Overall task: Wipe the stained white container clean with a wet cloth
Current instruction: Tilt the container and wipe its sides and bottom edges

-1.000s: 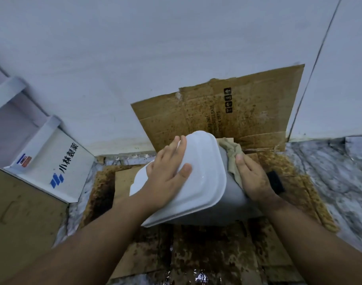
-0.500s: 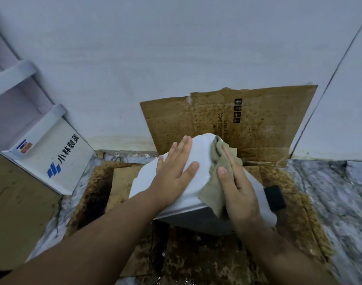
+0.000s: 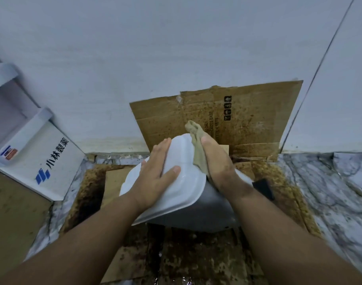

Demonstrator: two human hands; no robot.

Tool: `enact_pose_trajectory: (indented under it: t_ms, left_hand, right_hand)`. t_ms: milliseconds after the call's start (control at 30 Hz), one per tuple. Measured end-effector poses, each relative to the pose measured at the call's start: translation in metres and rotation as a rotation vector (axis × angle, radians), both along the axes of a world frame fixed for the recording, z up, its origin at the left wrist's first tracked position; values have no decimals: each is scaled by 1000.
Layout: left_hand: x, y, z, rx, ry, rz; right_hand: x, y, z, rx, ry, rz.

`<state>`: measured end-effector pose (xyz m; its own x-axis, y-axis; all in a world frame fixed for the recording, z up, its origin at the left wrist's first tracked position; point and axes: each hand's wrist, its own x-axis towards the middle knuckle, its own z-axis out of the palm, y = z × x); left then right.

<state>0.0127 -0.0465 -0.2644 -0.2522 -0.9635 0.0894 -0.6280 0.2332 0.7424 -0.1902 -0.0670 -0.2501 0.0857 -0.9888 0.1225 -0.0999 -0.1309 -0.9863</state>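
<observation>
The white container [image 3: 182,194] lies tilted on wet, stained cardboard [image 3: 196,254], its flat white face turned up toward me and its grey side facing right. My left hand [image 3: 155,173] rests flat on that white face with fingers straight. My right hand [image 3: 221,167] presses a beige cloth [image 3: 198,153] against the container's upper right edge. The cloth's bunched end sticks up past my thumb. The fingers of my right hand are hidden behind the container's far side.
A spotted cardboard sheet [image 3: 248,120] leans on the white wall behind the container. A white box with blue characters [image 3: 42,159] stands at the left, brown board [image 3: 11,212] beside it. A black object [image 3: 263,188] pokes out behind my right wrist. Marble floor [image 3: 330,192] spreads right.
My right hand slid the cloth from the container's right side up across the top face to the far upper edge. The left hand stayed flat on the white face.
</observation>
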Motion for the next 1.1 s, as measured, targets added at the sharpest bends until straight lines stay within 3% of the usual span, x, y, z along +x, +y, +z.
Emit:
enact_pose_trajectory:
  t_ms: [67, 167, 300, 433, 533, 633, 733, 867, 1100]
  left_hand:
    - [5, 0, -1, 7, 17, 43]
    - [15, -1, -5, -5, 21, 72]
    - [11, 12, 1, -63, 49, 163]
    - [-9, 26, 13, -155, 150, 259]
    - [-14, 26, 18, -137, 196, 296]
    - [0, 15, 13, -107, 95, 300]
    - [16, 4, 6, -44, 122, 208]
    - [8, 1, 16, -68, 4, 153]
    - [-6, -13, 27, -16, 82, 267]
  right_hand:
    - [-3, 16, -39, -127, 272, -62]
    - [-14, 49, -82, -90, 551, -276]
    - [-41, 70, -119, -153, 550, -437]
    - [-25, 68, -99, -76, 564, -541]
    - [14, 66, -52, -195, 676, -297]
    - [31, 61, -35, -292, 699, -78]
    - [10, 56, -58, -363, 770, -25]
    - [-30, 55, -104, -447, 855, -120]
    - [-56, 63, -158, -284, 839, -316]
